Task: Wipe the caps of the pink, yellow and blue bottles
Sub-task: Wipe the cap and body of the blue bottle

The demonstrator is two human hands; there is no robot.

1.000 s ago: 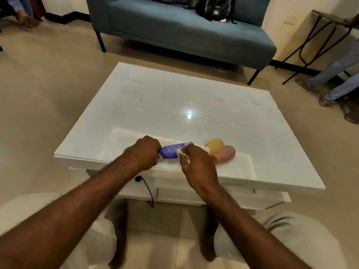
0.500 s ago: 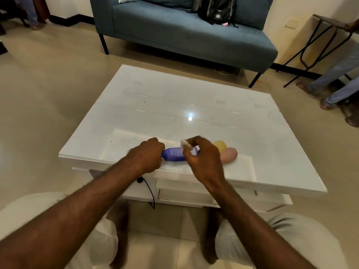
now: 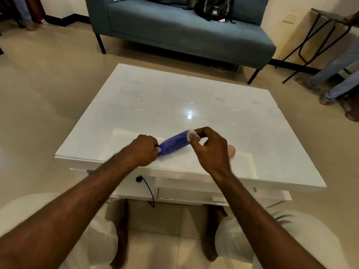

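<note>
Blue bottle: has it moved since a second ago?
Yes. The blue bottle lay parallel to the table's near edge; its end at the white wipe now angles away from that edge, toward the sofa.

Home living room: sofa (image 3: 174, 32), coffee table (image 3: 174, 98).

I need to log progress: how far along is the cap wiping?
Done: cannot tell. In hand: the left hand grips the blue bottle while the right hand pinches a white tissue at its cap end. Possibly left: the pink bottle lies on the table; the yellow bottle is not in view.
</note>
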